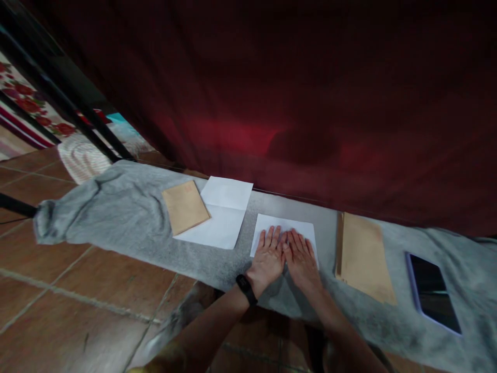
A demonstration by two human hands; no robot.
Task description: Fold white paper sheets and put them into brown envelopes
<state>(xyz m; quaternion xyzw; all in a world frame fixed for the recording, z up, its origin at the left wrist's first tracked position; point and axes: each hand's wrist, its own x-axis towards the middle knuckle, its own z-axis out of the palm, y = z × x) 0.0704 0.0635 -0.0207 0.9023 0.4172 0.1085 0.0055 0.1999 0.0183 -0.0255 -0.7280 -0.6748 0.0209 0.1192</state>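
My left hand [267,257] and my right hand [301,259] lie flat side by side, fingers stretched out, pressing on a folded white sheet of paper [285,226] on a grey cloth [124,212]. A black band is on my left wrist. Left of the hands lies a larger white sheet [223,217] with a small brown envelope [184,207] resting on its left part.
A stack of brown envelopes [363,256] lies right of my hands, and a dark tablet [433,292] lies beyond it. A dark red curtain [310,93] hangs behind the cloth. Brown floor tiles [77,290] and black metal bars [58,98] are at the left.
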